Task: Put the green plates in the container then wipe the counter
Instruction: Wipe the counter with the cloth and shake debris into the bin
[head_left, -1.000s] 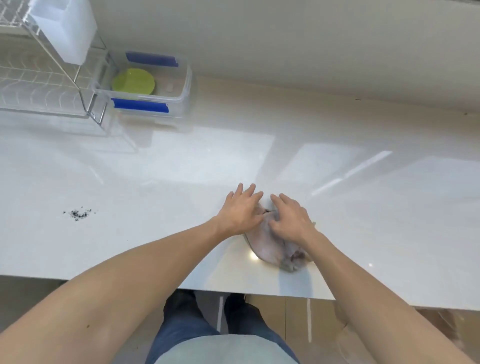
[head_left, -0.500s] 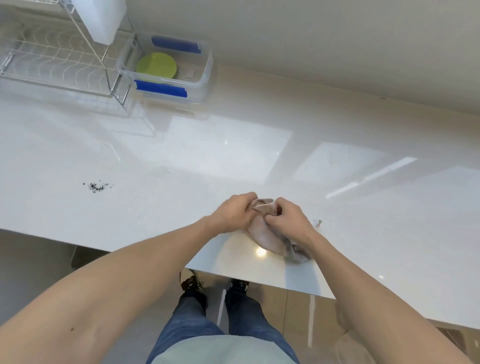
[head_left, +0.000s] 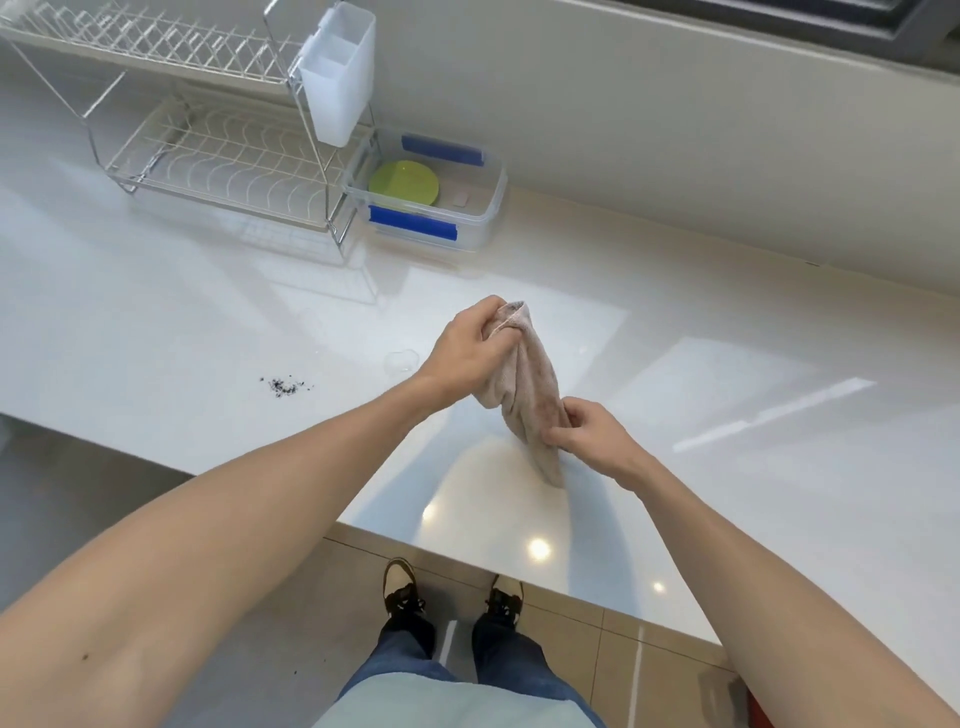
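A pinkish-beige cloth (head_left: 530, 395) hangs stretched between my two hands above the white counter (head_left: 727, 322). My left hand (head_left: 467, 353) grips its upper end, lifted off the surface. My right hand (head_left: 587, 431) pinches its lower part, and the cloth's bottom tip touches the counter near the front edge. Green plates (head_left: 404, 183) lie inside a clear container (head_left: 480, 218) with blue clips at the back, against the wall. A small patch of dark crumbs (head_left: 283, 386) lies on the counter to the left of my hands.
A two-tier wire dish rack (head_left: 218, 156) with a white plastic cutlery holder (head_left: 337, 78) stands at the back left, touching the container. A faint water ring (head_left: 401, 362) marks the counter beside my left wrist. The counter's front edge runs just below my hands.
The cloth lay flat under both hands, was then gathered up, and is now lifted by its top end in my left hand. The camera view has shifted back and up.
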